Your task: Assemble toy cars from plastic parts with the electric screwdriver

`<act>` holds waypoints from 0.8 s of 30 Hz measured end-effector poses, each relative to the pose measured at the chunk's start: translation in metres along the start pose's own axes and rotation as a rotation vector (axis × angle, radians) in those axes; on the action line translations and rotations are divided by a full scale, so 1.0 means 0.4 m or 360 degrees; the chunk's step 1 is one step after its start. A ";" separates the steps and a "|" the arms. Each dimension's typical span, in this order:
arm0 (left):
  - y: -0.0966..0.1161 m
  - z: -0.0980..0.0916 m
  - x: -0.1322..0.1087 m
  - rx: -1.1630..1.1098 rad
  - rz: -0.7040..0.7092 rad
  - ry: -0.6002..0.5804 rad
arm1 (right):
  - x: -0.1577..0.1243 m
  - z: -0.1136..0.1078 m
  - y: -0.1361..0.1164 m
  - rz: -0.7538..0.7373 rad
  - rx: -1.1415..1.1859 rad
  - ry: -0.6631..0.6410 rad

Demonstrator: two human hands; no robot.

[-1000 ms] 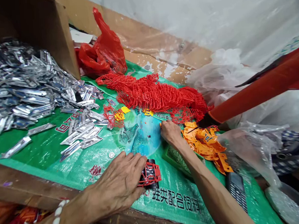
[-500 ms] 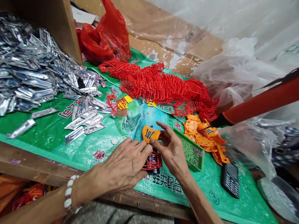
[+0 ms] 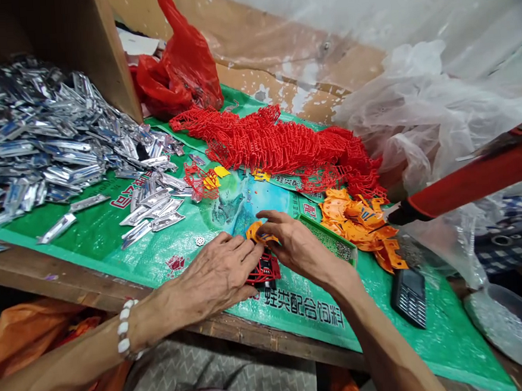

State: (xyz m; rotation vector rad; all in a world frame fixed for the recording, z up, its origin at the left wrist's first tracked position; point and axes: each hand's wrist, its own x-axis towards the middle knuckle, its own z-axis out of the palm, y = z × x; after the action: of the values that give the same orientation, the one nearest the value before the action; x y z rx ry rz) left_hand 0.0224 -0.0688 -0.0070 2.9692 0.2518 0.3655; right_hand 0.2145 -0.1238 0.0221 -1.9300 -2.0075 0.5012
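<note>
My left hand point(image 3: 215, 271), with a white beaded bracelet point(image 3: 125, 329) at the wrist, is closed on a toy car body point(image 3: 266, 269) with a red plastic frame and black parts. Its fingertips meet the edge of an orange plastic cover point(image 3: 255, 230) on the far side of the body. My right hand point(image 3: 293, 241) is bent over that cover, thumb and fingers pinching it. The cover is tilted, partly hidden by the fingers; whether it is seated on the body I cannot tell.
Silver parts point(image 3: 51, 138) heap at left, red frames point(image 3: 275, 141) behind. A green tray point(image 3: 352, 260) of small screws, orange covers point(image 3: 356, 218) and a black phone point(image 3: 410, 298) lie at right. A red-and-black power screwdriver point(image 3: 460, 175) juts in from the right. A red bag point(image 3: 181, 70) stands behind.
The orange cover has tipped, and its blue marking no longer faces me. My right hand has rolled over it, palm further down. The left hand keeps nearly the same place; the view has shifted slightly.
</note>
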 end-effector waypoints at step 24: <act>-0.045 0.006 -0.095 -0.0958 -0.0296 0.0323 | 0.034 -0.033 0.053 -0.0293 -0.0280 -0.0022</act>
State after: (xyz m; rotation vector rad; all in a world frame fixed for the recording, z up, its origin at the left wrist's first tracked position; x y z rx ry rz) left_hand -0.0162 -0.0584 -0.0207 2.3013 0.3617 0.5965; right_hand 0.2387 -0.1091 0.0241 -1.8152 -2.2784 0.3022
